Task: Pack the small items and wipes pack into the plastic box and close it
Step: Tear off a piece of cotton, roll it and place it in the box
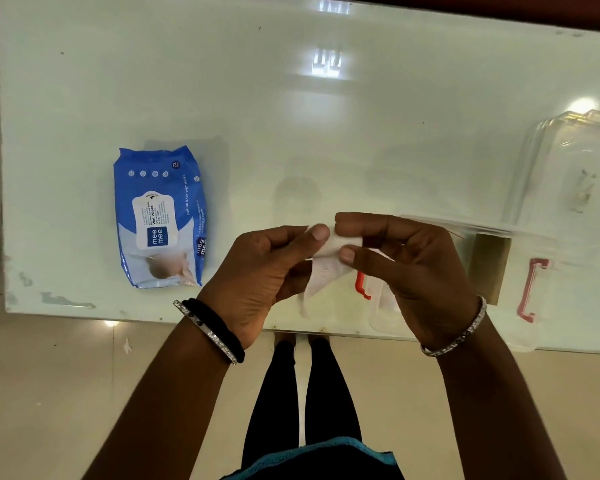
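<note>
Both hands meet above the near edge of the glass table [291,116]. My left hand [257,275] and my right hand [406,265] pinch a small white cloth item [329,265] between thumbs and fingers; part of it is rolled and part hangs down. A blue wet wipes pack [160,216] lies flat on the table to the left, apart from the hands. A clear plastic box [499,292] with red latches [529,292] sits under and right of my right hand. Its transparent lid [568,174] lies farther back at the right.
The table's near edge runs just under my wrists, with beige floor tiles and my legs below. A brown block [489,268] shows through the glass by the box. Bright light reflections mark the tabletop's far middle.
</note>
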